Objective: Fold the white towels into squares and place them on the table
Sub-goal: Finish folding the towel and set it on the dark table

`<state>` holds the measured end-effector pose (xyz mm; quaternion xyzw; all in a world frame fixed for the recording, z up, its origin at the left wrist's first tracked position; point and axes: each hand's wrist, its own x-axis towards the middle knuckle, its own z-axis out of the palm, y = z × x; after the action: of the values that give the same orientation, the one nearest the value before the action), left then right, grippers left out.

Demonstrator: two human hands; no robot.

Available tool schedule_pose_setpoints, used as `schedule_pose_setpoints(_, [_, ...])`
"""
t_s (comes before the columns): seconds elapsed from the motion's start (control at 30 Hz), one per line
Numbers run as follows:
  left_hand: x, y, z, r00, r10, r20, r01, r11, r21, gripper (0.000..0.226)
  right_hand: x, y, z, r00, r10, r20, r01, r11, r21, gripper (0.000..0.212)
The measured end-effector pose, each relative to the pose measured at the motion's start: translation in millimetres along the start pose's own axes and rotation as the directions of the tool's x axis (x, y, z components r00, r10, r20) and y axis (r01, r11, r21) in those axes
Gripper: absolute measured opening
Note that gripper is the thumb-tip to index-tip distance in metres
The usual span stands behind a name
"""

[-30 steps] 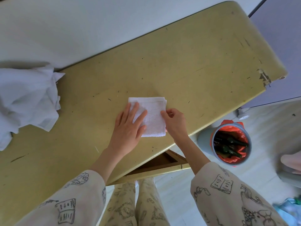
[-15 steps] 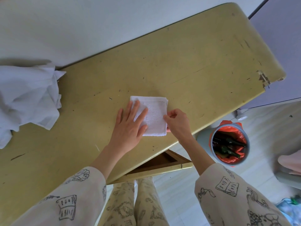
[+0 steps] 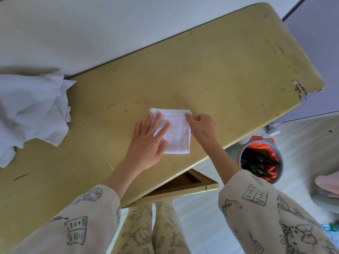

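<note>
Folded towel point(image 3: 177, 133) flat on the table point(image 3: 220, 70) near its front edge, left hand point(image 3: 146, 145) pressing open-fingered on its left half, right hand point(image 3: 200, 125) pinching its far right corner (unfolded towels point(image 3: 31, 110) well off left, nearer the left hand).

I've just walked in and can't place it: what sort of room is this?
Most likely a room in someone's home. A worn yellow table stands against a plain wall, a bin lined with a red bag holds dark bottles on the floor, and the person wears printed pyjama-like sleeves.
</note>
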<state>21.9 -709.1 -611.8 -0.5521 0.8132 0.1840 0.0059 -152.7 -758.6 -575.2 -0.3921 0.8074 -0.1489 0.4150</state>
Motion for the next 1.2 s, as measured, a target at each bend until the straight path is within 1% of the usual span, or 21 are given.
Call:
schedule_pose_setpoints(0.07, [-0.1, 0.0, -0.9, 1.000, 0.002, 0.006, -0.002, 1.000, 0.000, 0.058, 4.6, -5.9, 0.3, 1.000, 0.008, -0.027, -0.009, 1.000, -0.026, 0.036])
schedule_pose_setpoints(0.2, [0.6, 0.8, -3.3, 1.000, 0.000, 0.006, 0.000, 1.000, -0.004, 0.059, 8.9, -10.1, 0.7, 1.000, 0.012, -0.026, -0.013, 0.999, -0.049, 0.033])
schedule_pose_setpoints(0.27, [0.9, 2.1, -3.9, 1.000, -0.003, -0.003, 0.003, 1.000, -0.019, 0.058, 9.2, -8.0, 0.8, 1.000, 0.009, -0.027, -0.010, 0.999, -0.039, 0.032])
schedule_pose_setpoints(0.4, [0.9, 2.2, -3.6, 1.000, 0.001, -0.014, -0.001, 1.000, -0.017, 0.056, 8.3, -4.5, 0.6, 1.000, -0.022, -0.016, 0.022, 1.000, -0.011, 0.023])
schedule_pose_setpoints(0.6, [2.4, 0.4, -4.0, 1.000, 0.008, -0.020, -0.008, 1.000, -0.020, 0.058, 7.0, -4.2, 2.0, 0.998, -0.041, -0.038, 0.042, 0.999, 0.026, 0.019])
schedule_pose_setpoints(0.7, [3.4, -0.9, -3.9, 1.000, 0.007, 0.004, -0.007, 1.000, -0.010, 0.060, 4.6, -4.8, 3.5, 0.995, -0.072, -0.065, 0.071, 0.997, -0.014, 0.017])
schedule_pose_setpoints(0.77, [4.0, -1.0, -3.4, 1.000, 0.011, 0.016, -0.011, 1.000, 0.002, 0.061, 0.2, -3.9, 7.2, 0.986, -0.113, -0.119, 0.105, 0.992, -0.066, 0.015])
schedule_pose_setpoints(0.8, [4.6, -0.8, -3.3, 1.000, 0.015, 0.016, -0.015, 1.000, 0.008, 0.062, -3.5, -2.4, 9.6, 0.966, -0.185, -0.178, 0.164, 0.978, -0.126, 0.019])
schedule_pose_setpoints(0.83, [5.4, -0.4, -3.2, 1.000, 0.020, 0.017, -0.020, 1.000, 0.014, 0.062, -7.7, 0.4, 13.4, 0.922, -0.310, -0.231, 0.259, 0.940, -0.223, 0.024])
schedule_pose_setpoints(0.87, [6.5, 0.0, -3.2, 1.000, 0.023, 0.020, -0.024, 1.000, 0.019, 0.062, -12.1, 3.8, 18.8, 0.862, -0.445, -0.244, 0.356, 0.873, -0.334, 0.029])
schedule_pose_setpoints(0.9, [7.6, 0.4, -3.3, 0.999, 0.023, 0.027, -0.024, 0.999, 0.021, 0.062, -15.7, 8.6, 25.9, 0.801, -0.557, -0.218, 0.432, 0.791, -0.432, 0.033])
schedule_pose_setpoints(0.93, [8.6, 0.4, -2.9, 0.999, 0.020, 0.035, -0.021, 1.000, 0.024, 0.063, -18.3, 13.8, 33.7, 0.761, -0.627, -0.166, 0.476, 0.714, -0.513, 0.037])
schedule_pose_setpoints(0.97, [9.2, 0.1, -2.2, 0.999, 0.016, 0.041, -0.017, 0.999, 0.031, 0.063, -19.4, 19.4, 41.0, 0.743, -0.661, -0.107, 0.495, 0.649, -0.578, 0.039])
schedule_pose_setpoints(1.0, [9.5, -1.0, -1.0, 0.999, 0.014, 0.040, -0.016, 0.999, 0.042, 0.064, -19.5, 24.7, 46.8, 0.746, -0.663, -0.061, 0.493, 0.611, -0.620, 0.043])
schedule_pose_setpoints(1.1, [9.5, -7.5, 3.7, 0.999, 0.038, -0.003, -0.037, 0.996, 0.078, 0.066, -14.6, 39.1, 54.1, 0.790, -0.613, -0.001, 0.459, 0.593, -0.662, 0.051])
schedule_pose_setpoints(1.2, [9.1, -15.3, 8.4, 0.994, 0.098, -0.054, -0.091, 0.988, 0.123, 0.064, -10.5, 47.0, 55.2, 0.785, -0.618, 0.040, 0.474, 0.559, -0.680, 0.056])
